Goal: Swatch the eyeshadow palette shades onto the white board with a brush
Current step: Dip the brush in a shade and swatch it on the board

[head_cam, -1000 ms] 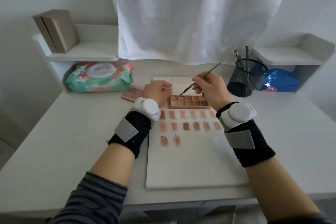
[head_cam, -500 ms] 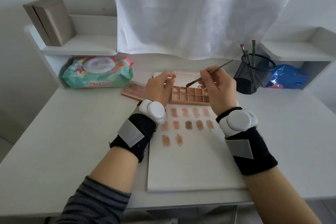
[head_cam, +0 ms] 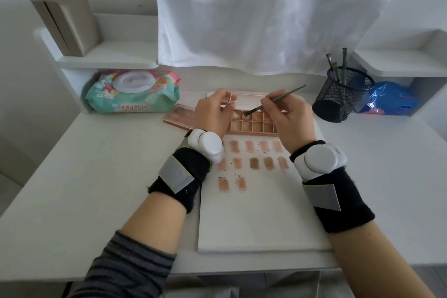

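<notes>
The palette [head_cam: 254, 123] lies open at the far end of the white board [head_cam: 261, 220], on the desk [head_cam: 72, 176]. The left hand [head_cam: 212, 113] holds the palette's left edge with curled fingers. The right hand [head_cam: 287, 116] pinches a thin brush [head_cam: 275, 99], and the brush tip sits in a pan in the top row. Below the palette, brown swatches [head_cam: 254, 163] make rows on the board. A black cup [head_cam: 341, 97] with more brushes stands to the right.

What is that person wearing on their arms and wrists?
Each wrist has a black fabric band with a grey strap patch and a rounded white plastic device on top: left hand, right hand. The left arm has a grey-and-dark striped sleeve pushed up; the right forearm is bare.
</notes>
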